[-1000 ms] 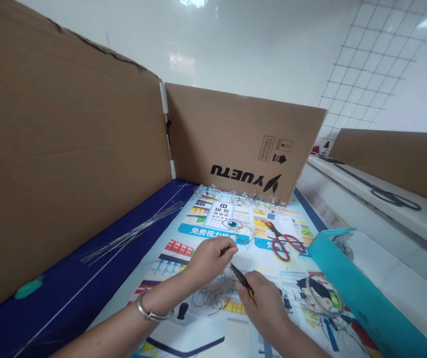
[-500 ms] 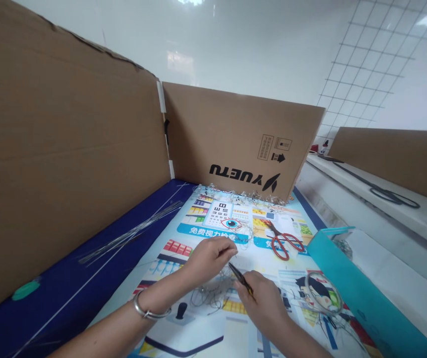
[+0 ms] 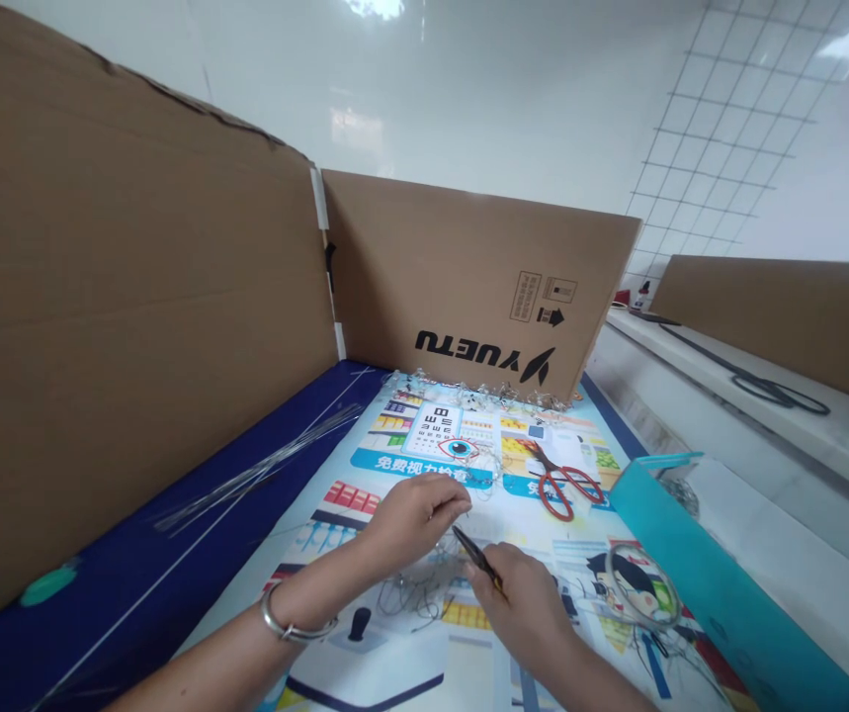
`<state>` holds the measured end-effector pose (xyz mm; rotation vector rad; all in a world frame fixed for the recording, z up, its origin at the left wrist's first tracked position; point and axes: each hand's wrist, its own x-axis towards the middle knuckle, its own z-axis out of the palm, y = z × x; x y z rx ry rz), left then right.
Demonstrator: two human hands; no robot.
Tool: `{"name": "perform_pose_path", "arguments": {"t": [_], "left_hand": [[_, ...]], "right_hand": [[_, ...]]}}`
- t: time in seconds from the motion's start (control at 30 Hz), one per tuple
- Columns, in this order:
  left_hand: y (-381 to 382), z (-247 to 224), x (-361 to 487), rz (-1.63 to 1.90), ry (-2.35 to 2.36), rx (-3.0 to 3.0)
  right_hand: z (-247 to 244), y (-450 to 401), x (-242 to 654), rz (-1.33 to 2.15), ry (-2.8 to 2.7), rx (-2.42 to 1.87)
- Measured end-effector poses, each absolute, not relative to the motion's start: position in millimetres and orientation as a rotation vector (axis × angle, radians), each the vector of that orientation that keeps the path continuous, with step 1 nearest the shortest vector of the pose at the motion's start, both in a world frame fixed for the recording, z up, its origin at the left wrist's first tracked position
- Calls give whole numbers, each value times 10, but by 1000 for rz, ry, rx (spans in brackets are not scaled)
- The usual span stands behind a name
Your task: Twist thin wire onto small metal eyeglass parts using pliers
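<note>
My left hand (image 3: pixel 418 516) is pinched closed over the middle of the printed sheet, with a short bit of thin wire showing at its fingertips. In my right hand (image 3: pixel 524 598) is a pair of dark pliers (image 3: pixel 477 556), their tip pointing up and left, just below my left fingertips. Under and between the hands lies a loose tangle of thin wire (image 3: pixel 424 593). Red-handled scissors (image 3: pixel 563 483) rest on the sheet beyond my right hand, blades toward the upper left. A coil of wire (image 3: pixel 644 585) sits to the right of my right hand.
Cardboard walls (image 3: pixel 483 277) stand behind and at the left. Straight wires (image 3: pixel 253 473) lie on the blue surface at left. A teal box (image 3: pixel 735 583) holding wire is at right. Small wire pieces (image 3: pixel 483 396) line the back edge.
The view has shifted very slightly. Both hands keep nearly the same pose, and the pliers stay just below my left fingertips.
</note>
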<state>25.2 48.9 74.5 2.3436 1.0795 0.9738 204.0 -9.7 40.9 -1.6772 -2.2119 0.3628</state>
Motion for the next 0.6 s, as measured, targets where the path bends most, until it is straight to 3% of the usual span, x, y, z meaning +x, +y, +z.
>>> {"name": "perform_pose_path", "arguments": {"t": [0.6], "left_hand": [[503, 755, 263, 914, 1034, 2343]], "right_hand": [[408, -62, 2049, 473, -2247, -1665]]}}
